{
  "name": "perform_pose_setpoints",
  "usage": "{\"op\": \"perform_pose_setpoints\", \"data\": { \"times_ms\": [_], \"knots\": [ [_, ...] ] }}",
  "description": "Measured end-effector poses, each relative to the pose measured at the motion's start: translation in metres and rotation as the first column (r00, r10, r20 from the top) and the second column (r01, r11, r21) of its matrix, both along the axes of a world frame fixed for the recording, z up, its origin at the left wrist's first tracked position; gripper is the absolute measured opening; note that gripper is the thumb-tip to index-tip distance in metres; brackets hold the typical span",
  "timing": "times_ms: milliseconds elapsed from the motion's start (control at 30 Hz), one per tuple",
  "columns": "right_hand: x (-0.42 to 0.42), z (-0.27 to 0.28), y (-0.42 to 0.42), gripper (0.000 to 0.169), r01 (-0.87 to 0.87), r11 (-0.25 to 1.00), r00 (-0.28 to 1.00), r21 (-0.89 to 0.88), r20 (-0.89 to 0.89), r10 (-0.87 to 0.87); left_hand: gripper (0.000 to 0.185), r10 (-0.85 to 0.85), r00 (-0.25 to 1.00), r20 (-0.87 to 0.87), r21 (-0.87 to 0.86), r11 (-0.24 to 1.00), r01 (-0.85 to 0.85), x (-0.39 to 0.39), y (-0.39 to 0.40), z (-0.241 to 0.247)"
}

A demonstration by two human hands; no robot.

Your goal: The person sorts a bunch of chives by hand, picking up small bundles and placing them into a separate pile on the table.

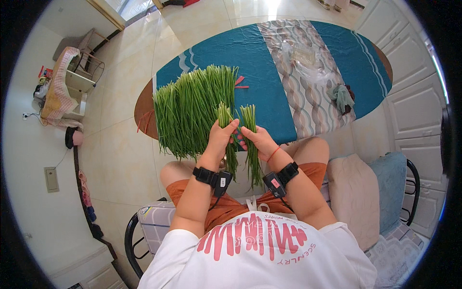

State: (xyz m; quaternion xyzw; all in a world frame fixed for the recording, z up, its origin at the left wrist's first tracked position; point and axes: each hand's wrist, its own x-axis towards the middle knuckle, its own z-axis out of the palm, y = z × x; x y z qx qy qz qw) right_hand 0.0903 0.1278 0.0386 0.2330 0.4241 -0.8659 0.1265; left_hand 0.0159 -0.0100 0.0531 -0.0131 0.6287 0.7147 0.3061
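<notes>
My left hand [219, 139] grips a bunch of green garlic chives [224, 110], its pale cut ends pointing away from me. A second bunch of chives [248, 115] is held in my right hand [260, 141], with the green leaves hanging down toward my lap. Both hands are close together over the table's near edge, thumbs almost meeting. Left of them, a wide pile of chives [191, 112] lies on the teal tablecloth [260, 104], its leaf tips drooping past the near edge. Red ties [241, 83] lie beside the pile's far right end.
Across the patterned strip lie a clear plastic tray [302, 56] with crumpled plastic film [317, 74] and a grey-green cloth [341, 98]. More red ties [145, 121] hang at the table's bare left end. Cushions [355, 198] rest on the seat to my right, near white cabinets [418, 112].
</notes>
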Motion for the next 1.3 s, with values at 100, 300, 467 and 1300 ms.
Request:
{"op": "perform_pose_setpoints", "data": {
  "times_ms": [100, 300, 467, 1300],
  "knots": [
    [-0.001, -0.005, 0.001, 0.021, -0.011, 1.000, 1.000, 0.027, -0.001, 0.011, 0.022, -0.028, 0.999, 0.026, 0.015, 1.000, 0.027, -0.004, -0.003, -0.011],
    [0.002, 0.000, 0.003, 0.018, 0.070, 0.996, 0.997, -0.049, -0.027, -0.071, 0.021, -0.021, 0.999, 0.027, -0.004, 1.000, 0.021, -0.004, 0.000, -0.018],
    [0.009, -0.024, 0.022, 0.013, 0.061, 0.998, 0.996, -0.028, 0.065, -0.060, 0.021, 0.086, 0.996, -0.006, 0.016, 0.996, -0.086, -0.020, -0.006, -0.005],
    [0.007, -0.001, 0.005, 0.018, 0.023, 1.000, 0.999, 0.015, 0.029, -0.024, 0.017, 0.076, 0.993, 0.087, 0.158, 0.983, -0.089, -0.016, -0.009, -0.009]
  ]
}}
